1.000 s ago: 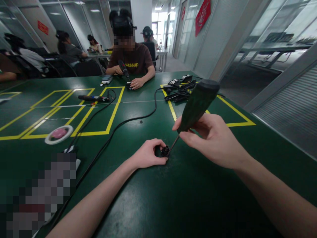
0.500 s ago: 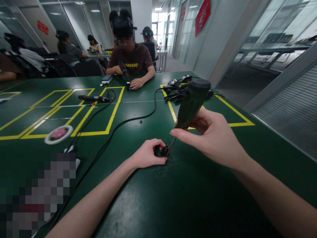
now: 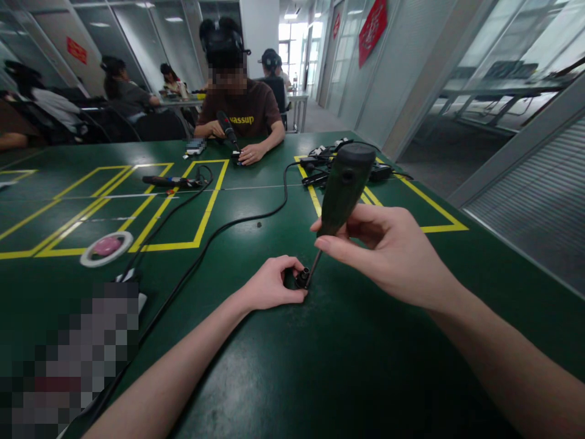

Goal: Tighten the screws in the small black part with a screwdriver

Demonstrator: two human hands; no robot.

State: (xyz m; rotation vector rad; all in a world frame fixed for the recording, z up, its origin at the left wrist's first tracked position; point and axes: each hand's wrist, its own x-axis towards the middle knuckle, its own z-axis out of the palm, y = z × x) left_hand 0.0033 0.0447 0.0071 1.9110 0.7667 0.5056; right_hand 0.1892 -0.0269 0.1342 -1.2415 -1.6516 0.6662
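My left hand rests on the green table, thumb and fingers closed around a small black part with a round tube sticking up. In my right hand is a screwdriver with a thick dark handle, gripped near the handle's lower end. The handle leans up and to the right. Its thin shaft slopes down to the right side of the black part, and the tip seems to touch it there. The exact contact point is too small to make out.
A black cable crosses the table left of my hands. Beyond my right hand lies a heap of black cables and adapters. Further left are a white ring with something pink and another tool. Opposite, a person works with a screwdriver.
The screwdriver handle has swung slightly left and stands a bit more upright, with its grip turned. My left hand still holds the black part in the same place.
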